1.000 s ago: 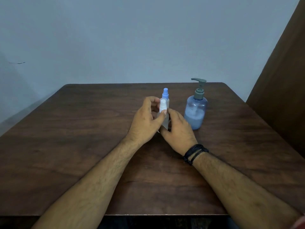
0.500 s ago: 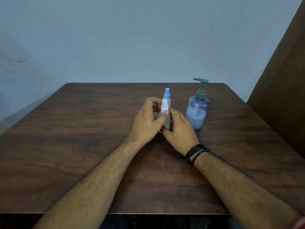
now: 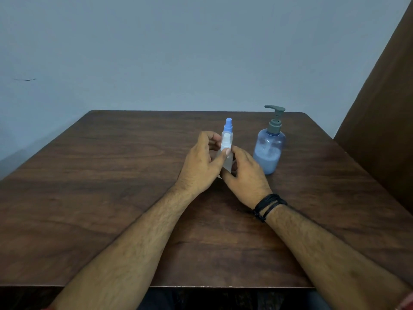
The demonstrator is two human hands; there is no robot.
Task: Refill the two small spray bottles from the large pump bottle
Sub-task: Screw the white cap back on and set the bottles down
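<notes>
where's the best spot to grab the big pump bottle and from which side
Grip the pump bottle round its wide round body, coming from its right: it stands upright, that side is free, and both hands are busy to its left. The thin pump head on top is poorer to hold.

Two small spray bottles (image 3: pixel 226 145), one pump bottle (image 3: pixel 268 151), one table (image 3: pixel 111 186).

The scene was recorded from a single wide-angle camera worn on the head, aimed forward and down across a dark wooden table (image 3: pixel 93 198). The near table edge was caught at the bottom of the frame, the far edge and a pale wall (image 3: pixel 178 52) filled the upper half, and a brown panel (image 3: pixel 384 130) closed off the right. Both forearms were seen entering from the near corners. No second view was supplied.
</notes>
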